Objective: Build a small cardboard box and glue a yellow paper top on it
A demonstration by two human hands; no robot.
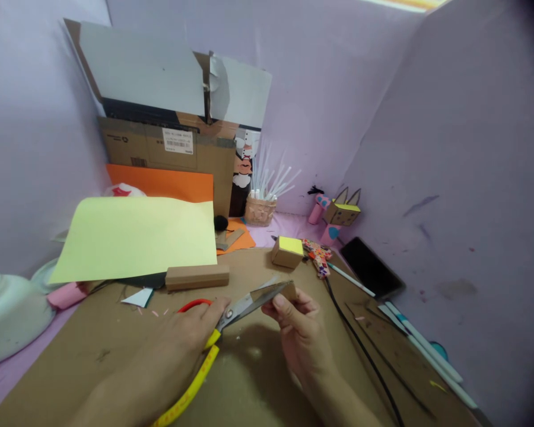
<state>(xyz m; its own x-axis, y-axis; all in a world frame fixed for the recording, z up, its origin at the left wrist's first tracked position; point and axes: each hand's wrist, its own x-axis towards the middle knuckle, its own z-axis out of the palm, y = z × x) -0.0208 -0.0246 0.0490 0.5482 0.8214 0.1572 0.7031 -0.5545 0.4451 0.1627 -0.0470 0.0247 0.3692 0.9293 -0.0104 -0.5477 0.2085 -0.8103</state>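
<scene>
My left hand (184,338) grips a pair of scissors (240,306) with a red loop above and a long yellow part curving down below. The blades stand a little apart and point up to the right. Pinched between thumb and fingers, a small piece of cardboard (287,290) is in my right hand (303,329). The blades lie at this piece, one passing across its near side; how deep any cut goes I cannot tell. Just beyond the hands sit a cardboard block (197,277) and a small cardboard box with a yellow top (287,252).
A large yellow sheet (142,237) and a white ceramic pot (13,320) are on the left. Folded cardboard boxes (137,145) lean at the back beside a basket of white sticks (260,209). To the right are a glue gun (319,256), its black cord and a phone (372,267).
</scene>
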